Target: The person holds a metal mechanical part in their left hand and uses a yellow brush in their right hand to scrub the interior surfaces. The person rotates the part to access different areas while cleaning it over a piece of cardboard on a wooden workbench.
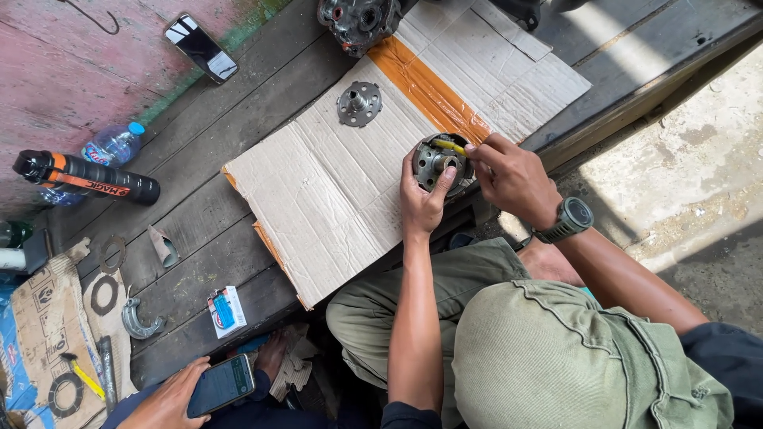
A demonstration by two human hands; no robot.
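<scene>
Head camera looked down at a wooden surface [238,159] where a flattened cardboard sheet [334,191] lay with an orange tape stripe [429,87] across it. The left hand [425,199] was wrapped around a round metal hub part [441,163] at the cardboard's near right edge, fingers curled on its rim. The right hand [513,179] pinched a small yellow-handled tool [450,145] and held its tip on the top of the hub; a dark wristwatch [568,220] sat on that wrist. A metal flange plate [359,103] lay alone on the cardboard, well apart from the hands, with bare cardboard between. A larger engine part [358,20] stood at the far edge of the sheet. On the left side were a black spray can [87,179], a plastic bottle [115,143], a phone [201,48], a small box [226,311] and some gaskets [107,274]. Another person's hand [171,397] held a second phone [222,385] at the lower left. To the right, the surface ended just beside the hands, and a concrete floor [675,159] lay beyond.
</scene>
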